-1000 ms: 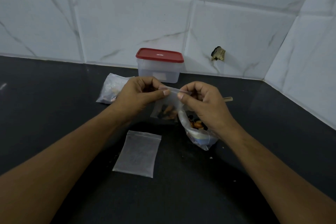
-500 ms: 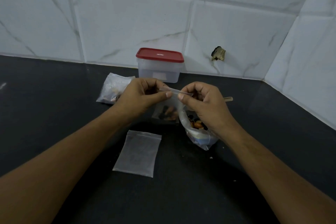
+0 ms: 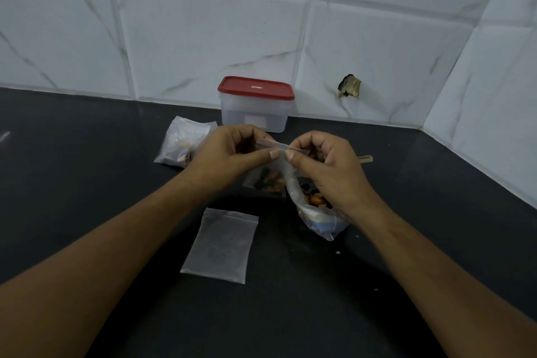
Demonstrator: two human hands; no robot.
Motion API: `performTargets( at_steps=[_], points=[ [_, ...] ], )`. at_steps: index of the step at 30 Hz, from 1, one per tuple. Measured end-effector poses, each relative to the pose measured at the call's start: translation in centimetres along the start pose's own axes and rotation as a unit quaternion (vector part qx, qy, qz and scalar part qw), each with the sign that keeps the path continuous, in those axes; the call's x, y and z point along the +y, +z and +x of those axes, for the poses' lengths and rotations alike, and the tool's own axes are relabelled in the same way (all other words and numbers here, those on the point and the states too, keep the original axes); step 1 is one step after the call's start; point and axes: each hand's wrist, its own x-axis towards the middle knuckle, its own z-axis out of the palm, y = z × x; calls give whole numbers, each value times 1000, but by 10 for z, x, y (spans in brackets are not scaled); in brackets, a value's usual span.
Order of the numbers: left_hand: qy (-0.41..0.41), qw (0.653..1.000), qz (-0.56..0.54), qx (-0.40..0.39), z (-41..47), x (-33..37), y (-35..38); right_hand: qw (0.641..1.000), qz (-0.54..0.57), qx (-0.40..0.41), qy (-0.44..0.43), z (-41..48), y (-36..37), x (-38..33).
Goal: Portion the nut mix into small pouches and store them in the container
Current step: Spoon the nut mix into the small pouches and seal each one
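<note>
Well, left of the red-lidded container (image 3: 255, 110) a filled pouch (image 3: 183, 144) lies on the counter. In front of the container, the left hand (image 3: 229, 154) and right hand (image 3: 328, 166) each pinch the top strip of a small pouch (image 3: 268, 177) holding nuts, just beside the open nut mix bag (image 3: 315, 206).

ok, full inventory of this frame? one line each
container: 1, clear, red lid on, back centre
filled pouch: at least 1, clear, left of container
held pouch: 1, clear, nuts inside, centre
empty pouch: 1, clear, lying flat, front
nut mix bag: 1, clear, open, right of held pouch
wooden stick: 1, tan, behind the bag
counter: 1, black
wall: white marbled tiles, one hole
left hand: 1, pinches held pouch top
right hand: 1, pinches held pouch top
</note>
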Motion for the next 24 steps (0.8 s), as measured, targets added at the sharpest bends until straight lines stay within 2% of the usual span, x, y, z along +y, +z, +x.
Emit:
performTargets(
  at_steps=[5,13,18,24],
  points=[
    [10,1000,-4,6,1,0,-1,1000,11,-15,1,-1,1,-2],
    [2,1000,21,9,0,-3,0,1000,10,12,17,0,-2,2],
    [3,999,43,4,1,-1,0,1000,1,-9,13,-1,0,1],
    [5,999,28,15,1,-1,0,999,28,-6,14,0,0,0]
  ],
)
